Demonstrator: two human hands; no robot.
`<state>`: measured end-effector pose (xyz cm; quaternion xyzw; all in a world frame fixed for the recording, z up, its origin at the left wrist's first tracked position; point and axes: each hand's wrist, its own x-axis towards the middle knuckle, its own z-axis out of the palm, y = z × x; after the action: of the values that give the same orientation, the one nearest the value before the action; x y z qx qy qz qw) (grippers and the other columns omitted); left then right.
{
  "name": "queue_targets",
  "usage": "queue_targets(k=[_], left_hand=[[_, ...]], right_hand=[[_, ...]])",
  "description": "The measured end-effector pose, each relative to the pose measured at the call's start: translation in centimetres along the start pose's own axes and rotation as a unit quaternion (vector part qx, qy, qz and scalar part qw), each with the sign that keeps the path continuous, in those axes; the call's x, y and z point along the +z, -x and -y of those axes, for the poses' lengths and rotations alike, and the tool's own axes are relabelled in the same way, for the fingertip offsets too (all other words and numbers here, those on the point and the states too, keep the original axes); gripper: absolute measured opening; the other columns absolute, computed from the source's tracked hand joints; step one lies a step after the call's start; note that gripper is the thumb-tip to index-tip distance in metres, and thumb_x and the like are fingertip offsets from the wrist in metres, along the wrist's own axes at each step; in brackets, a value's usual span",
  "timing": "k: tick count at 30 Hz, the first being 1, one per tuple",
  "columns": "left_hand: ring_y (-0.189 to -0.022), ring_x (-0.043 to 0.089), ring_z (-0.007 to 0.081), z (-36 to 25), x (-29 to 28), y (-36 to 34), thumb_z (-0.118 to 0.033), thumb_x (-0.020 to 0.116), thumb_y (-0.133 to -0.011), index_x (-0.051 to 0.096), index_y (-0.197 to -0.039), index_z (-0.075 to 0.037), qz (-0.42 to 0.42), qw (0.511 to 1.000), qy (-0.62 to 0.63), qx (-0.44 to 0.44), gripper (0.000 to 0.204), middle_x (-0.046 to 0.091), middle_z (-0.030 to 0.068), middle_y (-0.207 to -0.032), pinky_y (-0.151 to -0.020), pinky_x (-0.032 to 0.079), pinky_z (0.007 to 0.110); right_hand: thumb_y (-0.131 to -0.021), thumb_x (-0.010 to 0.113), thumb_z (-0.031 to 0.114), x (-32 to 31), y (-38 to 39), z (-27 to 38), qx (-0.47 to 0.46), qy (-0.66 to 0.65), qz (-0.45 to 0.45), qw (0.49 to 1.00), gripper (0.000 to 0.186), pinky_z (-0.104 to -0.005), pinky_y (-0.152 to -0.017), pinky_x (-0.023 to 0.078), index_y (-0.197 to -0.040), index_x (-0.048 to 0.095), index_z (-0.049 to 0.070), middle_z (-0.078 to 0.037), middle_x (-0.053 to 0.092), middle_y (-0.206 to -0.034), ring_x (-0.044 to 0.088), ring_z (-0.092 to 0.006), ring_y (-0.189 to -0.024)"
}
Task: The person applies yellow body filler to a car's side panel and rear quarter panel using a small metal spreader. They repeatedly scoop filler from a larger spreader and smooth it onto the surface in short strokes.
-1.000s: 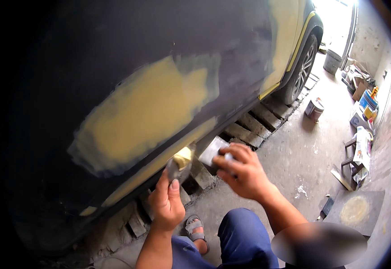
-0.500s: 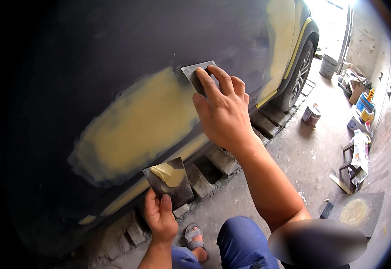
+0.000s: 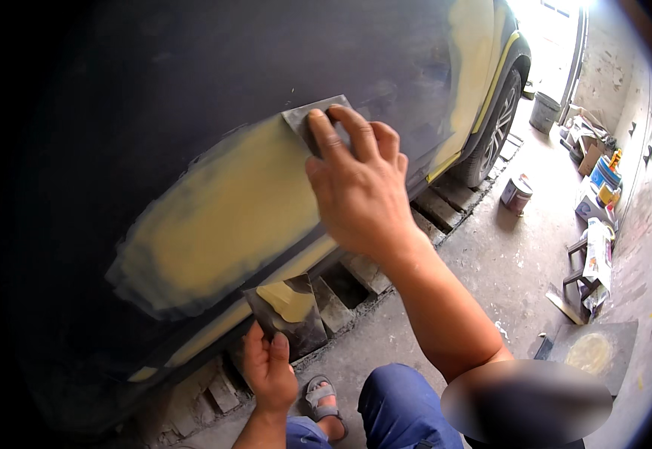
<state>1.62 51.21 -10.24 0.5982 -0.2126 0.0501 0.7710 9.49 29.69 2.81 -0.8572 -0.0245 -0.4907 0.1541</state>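
Observation:
My right hand (image 3: 363, 179) grips a thin, flat putty spreader (image 3: 305, 120), fingers pressed on its upper face. The spreader lies against the dark car door panel (image 3: 266, 60), at the upper right end of a large pale yellow filler patch (image 3: 221, 221). Lower down, my left hand (image 3: 268, 367) holds a dark square putty plate (image 3: 307, 337) by its near corner, thumb on top. A smooth mound of yellow putty (image 3: 287, 301) sits on that plate. The plate is in front of the car's lower sill.
Right of the car's wheel (image 3: 494, 135) stands a paint can (image 3: 516, 196) on the concrete floor. A bucket (image 3: 544, 112), a small stool (image 3: 586, 262) and several containers line the wall. Near my right elbow lies a grey board (image 3: 617, 344) with dried putty. Bricks (image 3: 333, 307) run below the sill.
My right hand has slid the spreader a little left and up along the patch's upper edge. My left hand with the putty plate has shifted slightly.

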Motion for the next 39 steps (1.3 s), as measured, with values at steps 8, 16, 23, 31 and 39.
queue_targets(k=[8, 16, 23, 31, 39], left_hand=[[-0.118, 0.055, 0.0169, 0.0, 0.1, -0.1, -0.008, 0.048, -0.102, 0.041, -0.140, 0.006, 0.003, 1.000, 0.002, -0.006, 0.042, 0.058, 0.0130, -0.130, -0.105, 0.037, 0.030], [-0.119, 0.054, 0.0180, 0.3, -0.4, 0.0, -0.005, 0.049, -0.100, 0.043, -0.138, 0.006, -0.012, 0.999, 0.034, -0.003, 0.040, 0.058, 0.0135, -0.129, -0.106, 0.037, 0.032], [-0.123, 0.054, 0.0255, 0.2, -0.7, -0.5, 0.000, 0.046, -0.091, 0.045, -0.138, 0.003, -0.030, 0.991, 0.129, -0.027, 0.047, 0.057, 0.0167, -0.132, -0.109, 0.039, 0.042], [-0.122, 0.054, 0.0279, -1.1, 0.0, -0.4, -0.003, 0.047, -0.083, 0.048, -0.134, 0.004, -0.075, 0.984, 0.154, -0.050, 0.051, 0.056, 0.0178, -0.132, -0.109, 0.040, 0.043], [-0.123, 0.053, 0.0276, -1.6, 1.2, -0.5, -0.003, 0.047, -0.083, 0.043, -0.136, 0.003, -0.095, 0.980, 0.166, -0.058, 0.053, 0.055, 0.0179, -0.132, -0.109, 0.040, 0.043]], right_hand=[[-0.089, 0.059, 0.020, -0.8, 0.9, -0.5, -0.003, -0.002, 0.017, 1.000, 0.049, -0.0527, -0.092, 0.038, -0.136, 0.052, 0.010, -0.012, 0.045, -0.140, 0.041, -0.0386, -0.120], [-0.088, 0.062, 0.019, 1.2, 1.5, -0.9, -0.033, 0.002, 0.009, 0.999, 0.051, -0.0515, -0.094, 0.038, -0.137, 0.051, 0.012, -0.010, 0.044, -0.141, 0.041, -0.0387, -0.120], [-0.081, 0.069, 0.014, 2.6, 5.8, -1.6, -0.011, -0.010, 0.078, 0.997, 0.056, -0.0478, -0.096, 0.041, -0.136, 0.055, 0.012, -0.010, 0.044, -0.142, 0.043, -0.0350, -0.120], [-0.079, 0.071, 0.013, 3.7, 9.4, -2.5, -0.014, -0.043, 0.100, 0.994, 0.059, -0.0489, -0.096, 0.039, -0.136, 0.054, 0.015, -0.009, 0.044, -0.142, 0.041, -0.0373, -0.121], [-0.078, 0.072, 0.014, 3.9, 11.9, -3.1, -0.025, -0.027, 0.119, 0.992, 0.062, -0.0511, -0.096, 0.039, -0.137, 0.053, 0.018, -0.008, 0.044, -0.143, 0.039, -0.0391, -0.123]])
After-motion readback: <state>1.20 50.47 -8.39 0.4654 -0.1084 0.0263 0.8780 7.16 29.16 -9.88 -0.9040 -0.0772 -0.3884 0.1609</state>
